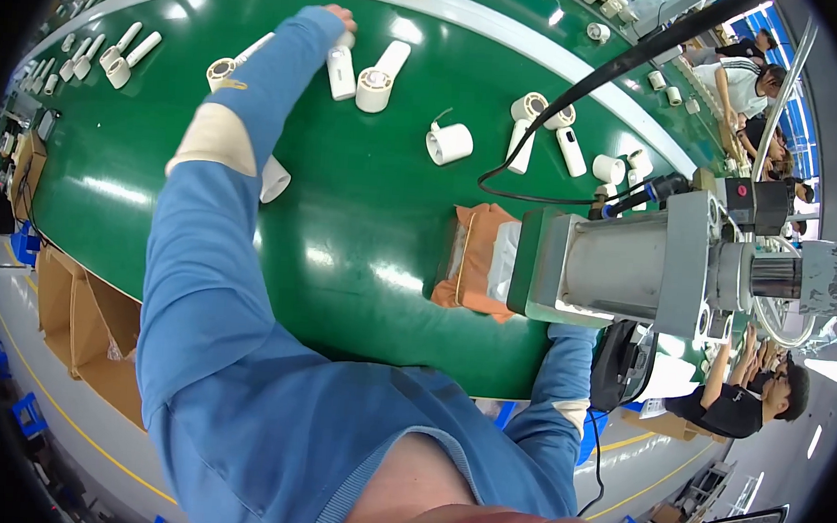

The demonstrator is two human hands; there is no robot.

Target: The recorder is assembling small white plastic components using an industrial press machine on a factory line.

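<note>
My left arm stretches to the far side of the green table. My left hand (340,15) is at the round end of a white handheld fan body (342,75), mostly behind the sleeve; whether its fingers grip the part is hidden. Just right lies another white fan body (375,88) with an open round head, and one more (221,69) sits left of my forearm. A white cylindrical housing (273,180) shows partly beside my left sleeve. My right forearm (571,352) goes under the metal press, which hides my right hand.
The metal pneumatic press (620,264) fills the right side, with orange cloth (484,261) at its fixture. A black cable (602,81) arches over the table. A white housing (450,144) and several fan parts (522,143) lie around. Cardboard boxes (89,328) stand at left; other people sit at right.
</note>
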